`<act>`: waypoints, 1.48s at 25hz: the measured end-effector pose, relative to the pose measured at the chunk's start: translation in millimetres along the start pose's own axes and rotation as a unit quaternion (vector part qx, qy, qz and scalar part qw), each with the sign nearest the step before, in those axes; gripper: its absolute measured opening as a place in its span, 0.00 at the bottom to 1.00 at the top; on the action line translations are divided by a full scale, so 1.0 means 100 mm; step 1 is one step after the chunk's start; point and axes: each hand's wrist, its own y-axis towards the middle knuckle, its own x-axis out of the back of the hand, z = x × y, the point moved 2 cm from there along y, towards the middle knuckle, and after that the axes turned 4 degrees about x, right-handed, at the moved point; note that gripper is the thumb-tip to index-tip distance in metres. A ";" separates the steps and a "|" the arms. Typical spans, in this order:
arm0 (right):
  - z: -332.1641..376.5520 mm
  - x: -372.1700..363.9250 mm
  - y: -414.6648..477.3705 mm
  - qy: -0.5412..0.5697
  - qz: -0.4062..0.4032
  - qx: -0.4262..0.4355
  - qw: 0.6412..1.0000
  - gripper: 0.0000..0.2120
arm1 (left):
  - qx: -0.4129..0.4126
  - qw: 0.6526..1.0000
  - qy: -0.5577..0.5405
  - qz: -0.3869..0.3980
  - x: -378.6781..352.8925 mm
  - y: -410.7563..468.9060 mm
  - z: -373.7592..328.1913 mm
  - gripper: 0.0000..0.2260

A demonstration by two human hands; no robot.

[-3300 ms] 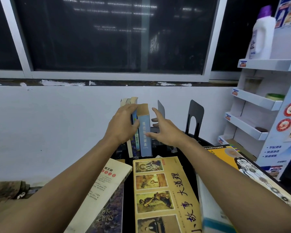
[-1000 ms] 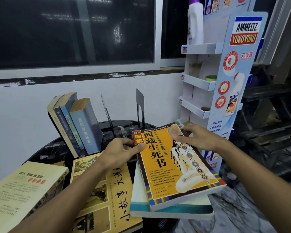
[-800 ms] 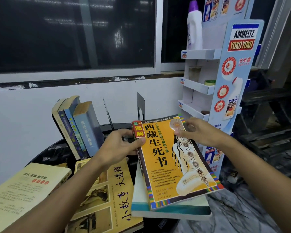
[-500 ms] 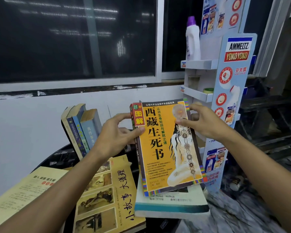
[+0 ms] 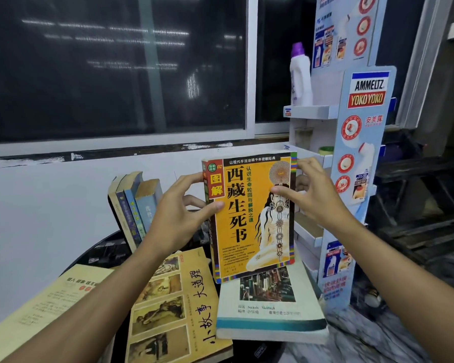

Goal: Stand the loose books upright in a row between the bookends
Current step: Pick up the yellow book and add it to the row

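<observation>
Both hands hold an orange-yellow paperback with a pale seated figure on its cover [image 5: 252,218] upright above the round black surface [image 5: 97,254], its front towards the person. The left hand [image 5: 178,221] pinches the spine edge, thumb across the cover and fingers [image 5: 189,179] reaching behind. The right hand [image 5: 317,197] grips the opposite upper edge, thumb on the front and the other digits curled round the back. The book's lower edge hangs over a thick white book with a teal band [image 5: 270,310] lying flat; whether the two touch cannot be told.

At the back, just behind the left hand, a short row of worn blue and cream books [image 5: 134,205] leans to the left. The bookends are hidden from here.

This looks like the carry: one loose book picked up, not yet placed. The next move probably calls for swinging it left, turning the spine outward and setting it on its bottom edge against the row's right end, likely after the leaning row is pushed straight. A tan book with picture panels [image 5: 168,305] and a cream paperback [image 5: 50,297] lie flat, waiting.
</observation>
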 end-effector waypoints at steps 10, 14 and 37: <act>0.29 -0.16 -0.31 -0.066 -0.172 -0.052 0.982 0.25 | 0.012 1.000 -0.011 0.024 -0.09 -0.16 0.08 0.19; 0.69 -0.33 -0.44 -0.062 -0.092 0.010 0.994 0.22 | 0.013 1.000 -0.018 0.012 -0.12 -0.23 0.05 0.18; 1.34 -0.06 -0.58 -0.232 -0.033 -0.020 0.972 0.26 | -0.078 0.993 -0.080 0.021 -0.76 -0.98 -0.32 0.31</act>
